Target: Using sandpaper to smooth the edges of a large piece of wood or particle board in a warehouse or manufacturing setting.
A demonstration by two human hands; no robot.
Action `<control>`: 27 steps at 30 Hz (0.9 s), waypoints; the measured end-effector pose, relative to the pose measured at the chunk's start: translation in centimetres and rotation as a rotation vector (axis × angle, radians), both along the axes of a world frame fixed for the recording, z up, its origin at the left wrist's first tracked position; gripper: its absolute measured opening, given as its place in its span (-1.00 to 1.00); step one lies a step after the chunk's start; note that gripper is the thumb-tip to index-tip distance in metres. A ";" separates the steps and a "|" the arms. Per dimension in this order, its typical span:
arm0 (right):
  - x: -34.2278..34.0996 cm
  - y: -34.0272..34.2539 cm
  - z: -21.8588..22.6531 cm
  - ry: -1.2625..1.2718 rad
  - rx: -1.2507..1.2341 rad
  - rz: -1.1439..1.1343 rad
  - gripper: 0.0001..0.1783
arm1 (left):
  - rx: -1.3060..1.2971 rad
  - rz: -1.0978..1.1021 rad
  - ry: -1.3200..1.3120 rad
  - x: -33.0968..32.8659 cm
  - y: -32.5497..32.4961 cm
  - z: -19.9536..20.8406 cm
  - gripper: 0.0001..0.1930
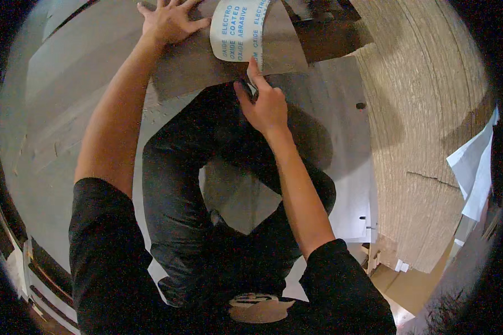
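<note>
A: Where was the left hand point(170, 22) placed?
B: It was spread wide, palm down, on a brown board point(179, 72), with nothing seen in its grip; some of its fingertips were cut off by the upper edge.

A: And the sheet?
B: The curled cream sheet point(231, 33), printed in blue on its outer face, was seen at the top, just to the right of the left thumb. Its upper end was cut off too, and its inner face was mostly hidden by the curl.

A: What was done by the right hand point(265, 106)?
B: Its index finger was extended to the sheet's lower edge, with the thumb held apart. Whether the edge was gripped cannot be told, as the other fingers were hidden.

A: Was anything else made out?
B: A wood-grain panel point(419, 139) was seen on the right, partly overlapped by white paper point(470, 167). The area beyond the sheet was lost in shadow, and the corners were blacked out by the lens.
</note>
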State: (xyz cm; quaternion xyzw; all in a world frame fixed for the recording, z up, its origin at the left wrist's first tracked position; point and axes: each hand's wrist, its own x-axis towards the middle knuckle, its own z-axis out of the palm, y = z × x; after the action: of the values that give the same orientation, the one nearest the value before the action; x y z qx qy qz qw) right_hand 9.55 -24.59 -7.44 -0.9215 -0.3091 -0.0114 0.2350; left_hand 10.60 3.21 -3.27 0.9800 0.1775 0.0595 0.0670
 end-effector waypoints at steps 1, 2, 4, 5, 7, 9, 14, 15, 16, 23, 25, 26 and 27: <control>0.0 -0.1 -0.6 -0.001 -0.004 -0.008 -0.36 | -0.004 -0.008 -0.001 0.1 -0.1 0.2 -0.12; 0.3 -0.2 -2.1 0.001 0.088 -0.014 -0.45 | -0.001 0.013 0.033 0.2 -0.2 0.4 -0.12; 0.9 -0.5 -5.2 0.004 0.180 -0.022 -0.53 | 0.002 0.030 0.070 0.3 -0.3 0.7 -0.12; 1.0 -0.6 -6.4 -0.011 0.196 -0.044 -0.57 | -0.004 0.038 0.074 0.4 -0.4 0.8 -0.12; 1.4 -1.0 -7.9 -0.024 0.216 -0.066 -0.60 | -0.006 0.046 0.080 0.3 -0.3 0.7 -0.12; 1.9 -1.6 -8.4 0.047 0.103 0.042 -0.30 | 0.025 0.018 0.073 0.4 0.1 0.5 -0.11; 0.9 -2.4 -10.5 -0.147 0.068 0.108 -0.22 | 0.209 -0.015 -0.028 1.4 1.4 -3.3 -0.13; 0.7 -2.6 -11.7 -0.275 0.159 0.142 -0.16 | 0.408 -0.040 -0.102 2.2 2.0 -4.9 -0.14; 0.4 -3.2 -12.0 -0.287 0.166 0.126 -0.16 | 0.417 -0.054 -0.115 2.8 1.1 -4.4 -0.14; -8.9 -17.8 -19.7 0.730 0.017 -0.511 -0.67 | 0.180 -0.099 -0.183 3.3 -3.9 -3.4 -0.13; -17.7 -7.8 -13.5 0.081 0.439 -0.515 -0.67 | 0.247 0.005 -0.014 -0.2 -0.4 -3.3 -0.12; -17.3 -11.0 -14.1 0.065 0.405 -0.556 -0.67 | 0.210 -0.035 -0.016 0.9 -2.2 -2.1 -0.12; -18.3 -14.6 -16.1 0.323 0.142 -0.304 -0.58 | 0.157 -0.058 -0.087 1.6 -2.8 -0.5 -0.12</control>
State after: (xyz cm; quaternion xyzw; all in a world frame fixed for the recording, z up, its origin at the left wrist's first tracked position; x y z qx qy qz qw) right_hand -8.72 -39.21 -23.55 -0.9284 -0.1234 0.0794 0.3414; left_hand 12.17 0.36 -3.73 0.9835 0.1410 0.1138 -0.0007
